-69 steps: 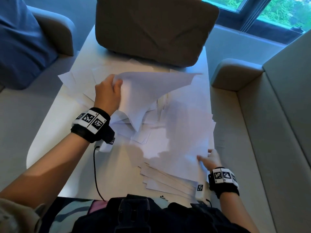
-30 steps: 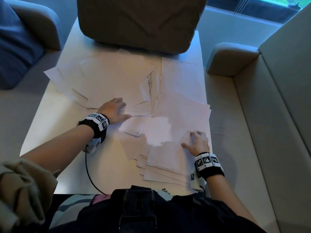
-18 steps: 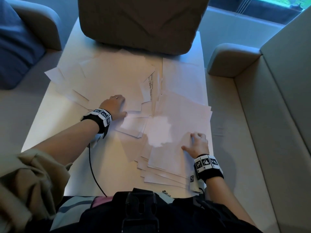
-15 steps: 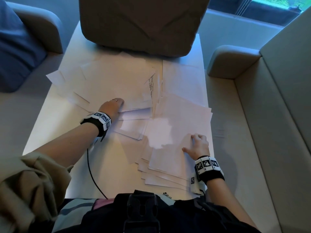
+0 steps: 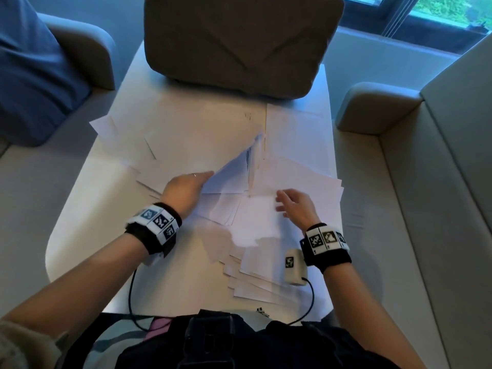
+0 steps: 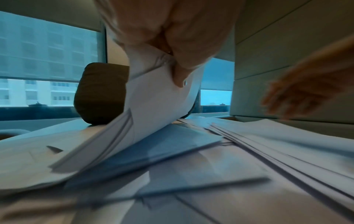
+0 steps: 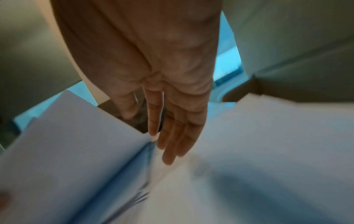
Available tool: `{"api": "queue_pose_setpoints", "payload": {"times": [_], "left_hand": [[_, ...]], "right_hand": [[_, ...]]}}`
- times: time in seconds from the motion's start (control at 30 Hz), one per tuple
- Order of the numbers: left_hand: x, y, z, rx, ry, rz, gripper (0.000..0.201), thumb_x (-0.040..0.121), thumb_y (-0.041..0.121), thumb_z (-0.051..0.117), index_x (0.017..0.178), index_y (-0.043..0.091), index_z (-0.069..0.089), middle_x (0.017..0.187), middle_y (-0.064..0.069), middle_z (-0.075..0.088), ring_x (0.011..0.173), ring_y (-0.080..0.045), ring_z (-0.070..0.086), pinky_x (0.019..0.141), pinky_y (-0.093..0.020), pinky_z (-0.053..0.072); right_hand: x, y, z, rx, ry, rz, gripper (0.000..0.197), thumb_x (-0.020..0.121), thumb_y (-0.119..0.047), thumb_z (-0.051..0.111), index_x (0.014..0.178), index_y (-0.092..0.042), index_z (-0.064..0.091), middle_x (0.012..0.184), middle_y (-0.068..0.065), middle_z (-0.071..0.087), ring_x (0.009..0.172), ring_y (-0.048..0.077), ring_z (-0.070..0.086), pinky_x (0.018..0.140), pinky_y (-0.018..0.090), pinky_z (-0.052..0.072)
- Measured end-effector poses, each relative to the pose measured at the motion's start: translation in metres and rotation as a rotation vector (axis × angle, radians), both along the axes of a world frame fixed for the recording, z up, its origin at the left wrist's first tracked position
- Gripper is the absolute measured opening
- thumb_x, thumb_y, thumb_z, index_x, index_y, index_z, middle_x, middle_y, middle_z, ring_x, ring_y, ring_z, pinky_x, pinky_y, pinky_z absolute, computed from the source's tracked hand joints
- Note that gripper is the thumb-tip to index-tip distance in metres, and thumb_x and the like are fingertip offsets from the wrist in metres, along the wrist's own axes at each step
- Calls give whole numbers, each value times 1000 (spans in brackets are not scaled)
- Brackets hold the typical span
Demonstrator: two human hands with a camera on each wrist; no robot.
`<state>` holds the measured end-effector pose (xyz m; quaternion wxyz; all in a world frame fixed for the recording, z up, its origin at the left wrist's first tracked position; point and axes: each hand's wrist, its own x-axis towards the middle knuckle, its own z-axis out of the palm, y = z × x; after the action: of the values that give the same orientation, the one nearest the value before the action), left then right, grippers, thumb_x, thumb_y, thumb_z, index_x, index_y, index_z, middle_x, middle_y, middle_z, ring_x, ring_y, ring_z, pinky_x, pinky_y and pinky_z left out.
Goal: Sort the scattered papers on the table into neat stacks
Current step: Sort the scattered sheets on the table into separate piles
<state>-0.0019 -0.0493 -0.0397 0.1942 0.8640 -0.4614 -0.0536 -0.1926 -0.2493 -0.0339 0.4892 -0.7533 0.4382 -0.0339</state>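
Head view: left hand [image 5: 186, 189] pinches limp, slippery sheets [image 5: 202, 139] by near edge — right hand [image 5: 295, 206] spread, empty.

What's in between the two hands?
Just more loose papers lying flat on the table. The head view shows them between the left hand, which lifts a bunch of sheets, and the open right hand.

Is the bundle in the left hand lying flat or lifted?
Lifted at its near edge: the left hand grips the paper bundle, curling it up off the sheets below; its far part still rests on the table.
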Motion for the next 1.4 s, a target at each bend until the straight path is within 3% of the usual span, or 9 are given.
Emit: {"api": "queue_pose_setpoints", "payload": {"times": [0.1,0.2,0.43,0.6,0.87,0.97,1.17,1.33,1.4], "left_hand": [[-21,20,-9,-58,-7,-111,45,80,-5,56,119,14,64,105,-15,71,81,-36,70,67,-44,58],[-34,38,-12,-18,67,-183,47,86,26,33,121,19,63,118,-5,67,98,-28,68,82,-39,54],[-32,52,-19,136,325,-305,80,81,76,24,132,21,53,143,4,46,132,-7,41,112,-20,27],[-36,28,-3,219,453,-211,75,90,64,28,147,14,28,154,-3,25,141,-13,25,115,-24,15],[-25,-12,5,197,590,-42,80,83,64,50,141,12,33,133,-11,54,109,-26,58,89,-29,44],[-19,-18,3,244,583,4,72,86,42,59,143,10,28,131,-18,53,110,-31,57,90,-32,46],[-4,-7,7,83,552,48,80,83,-1,42,149,30,10,69,-11,52,53,-22,45,60,-29,38],[7,5,6,15,395,49,60,86,-6,35,136,25,48,102,-21,63,127,-34,43,102,-30,34],[8,8,6,-21,311,101,55,86,-3,38,134,20,50,122,-25,58,132,-33,41,106,-34,35]], "right_hand": [[32,13,7,458,-137,-109,50,99,-49,35,116,-6,54,114,18,65,82,30,68,75,39,56],[55,18,10,709,-215,-203,57,96,-54,39,120,-4,53,111,21,66,87,36,67,66,46,60],[62,27,-5,630,-179,-125,22,97,1,40,110,-1,58,94,12,66,79,23,65,68,33,56],[60,36,-10,677,-221,-64,20,98,-5,42,103,-11,61,97,10,70,84,21,68,76,34,56],[61,50,-10,671,-158,36,15,96,-2,46,99,-3,61,95,18,65,86,28,64,92,47,48],[61,50,-9,669,-133,30,22,95,-1,48,114,6,57,104,21,63,91,31,63,86,44,51],[62,39,-15,586,-61,-87,26,90,3,52,115,9,54,105,23,62,90,34,64,78,44,53],[68,37,-23,589,-128,-212,28,91,3,54,117,-5,50,96,8,63,79,22,63,60,39,54],[73,37,-26,529,-130,-236,33,89,-1,60,119,-8,49,105,9,64,86,25,65,65,43,57]]}}
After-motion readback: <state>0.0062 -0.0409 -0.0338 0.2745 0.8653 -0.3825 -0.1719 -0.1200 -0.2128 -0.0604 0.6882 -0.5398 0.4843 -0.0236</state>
